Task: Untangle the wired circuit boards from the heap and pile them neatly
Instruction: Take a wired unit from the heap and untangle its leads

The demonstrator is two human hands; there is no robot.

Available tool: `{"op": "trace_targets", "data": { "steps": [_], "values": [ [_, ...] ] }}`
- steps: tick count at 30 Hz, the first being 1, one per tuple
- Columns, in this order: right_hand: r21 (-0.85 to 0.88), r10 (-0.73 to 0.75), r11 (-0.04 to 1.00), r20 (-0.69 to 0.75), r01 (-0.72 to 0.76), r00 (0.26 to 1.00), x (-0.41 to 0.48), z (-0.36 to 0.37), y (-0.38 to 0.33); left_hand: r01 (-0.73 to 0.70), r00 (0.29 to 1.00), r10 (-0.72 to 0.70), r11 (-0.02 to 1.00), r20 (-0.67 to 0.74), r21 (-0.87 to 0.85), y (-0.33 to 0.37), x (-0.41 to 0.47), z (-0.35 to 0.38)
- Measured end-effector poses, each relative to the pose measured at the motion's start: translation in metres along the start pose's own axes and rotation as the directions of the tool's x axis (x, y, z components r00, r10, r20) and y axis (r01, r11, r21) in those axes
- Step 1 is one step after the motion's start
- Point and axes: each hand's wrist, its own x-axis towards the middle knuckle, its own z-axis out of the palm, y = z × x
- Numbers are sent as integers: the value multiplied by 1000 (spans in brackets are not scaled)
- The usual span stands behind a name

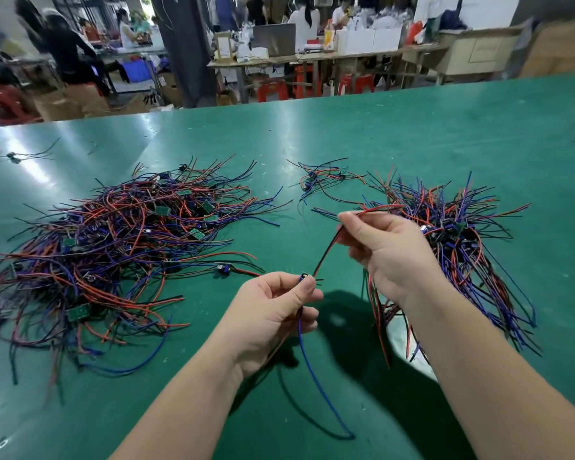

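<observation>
A large tangled heap (113,247) of small green circuit boards with red, blue and black wires covers the left of the green table (379,134). A tidier pile (452,234) of the same boards lies at the right, partly behind my right forearm. My left hand (276,313) pinches one small circuit board (304,277) between thumb and fingers above the table; its blue wire (319,386) hangs down toward me. My right hand (385,247) grips the red and black wires (326,254) of that board, pulled up and to the right.
A small loose cluster of wired boards (322,179) lies at the centre back, and a stray board (14,157) at the far left. Beyond the table's far edge stand work benches (312,58), red stools (273,89), cardboard boxes and several people.
</observation>
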Motion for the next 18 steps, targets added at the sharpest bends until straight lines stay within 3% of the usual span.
{"op": "trace_targets", "data": {
  "steps": [6,14,18],
  "values": [
    [301,39,953,-9,-35,999,0,-3,-7,9,998,-7,1000,67,-25,3,-2,1],
    [174,33,985,-113,-13,993,-2,-4,-7,-5,999,2,998,54,55,4,-2,-2],
    [162,46,986,-93,-31,995,0,-6,-7,-13,1000,9,992,29,122,4,-1,-7]
  ]
}}
